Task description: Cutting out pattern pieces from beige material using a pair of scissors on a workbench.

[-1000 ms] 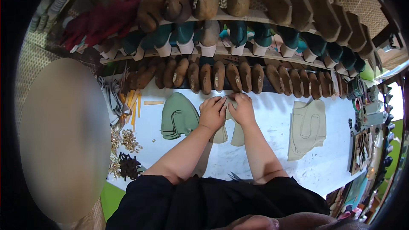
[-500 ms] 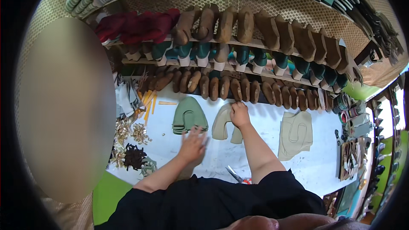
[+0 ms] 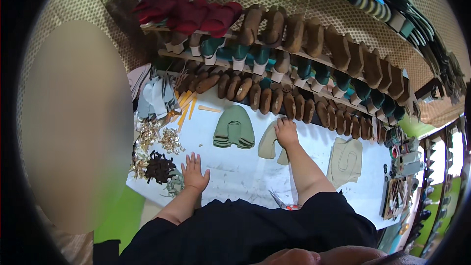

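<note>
My left hand [image 3: 195, 172] rests on the white tabletop with its fingers spread and holds nothing. Beside it lie a pile of dark brown strips [image 3: 159, 167] and some grey-green scraps [image 3: 174, 185]. Farther right, my right hand [image 3: 286, 132] lies over the top of a beige U-shaped shoe upper piece [image 3: 268, 142], fingers stretched out, covering part of it. Between the hands and farther away sits a stack of green U-shaped upper pieces [image 3: 234, 122]. Scissors with red handles [image 3: 280, 201] lie near my body, partly hidden by my shirt.
Beige cut sheets [image 3: 346, 162] lie at right on the white table [image 3: 230, 174]. Gold buckles [image 3: 171, 140], yellow strips [image 3: 185, 113] and pale scraps [image 3: 154, 98] crowd the left. Racks of wooden shoe lasts [image 3: 294, 32] and green heeled shoes [image 3: 260, 59] line the back.
My left hand has moved left, away from the green stack, onto the table. The green pieces now sit more evenly aligned. My right hand stays at the beige piece; the view has shifted and tilted.
</note>
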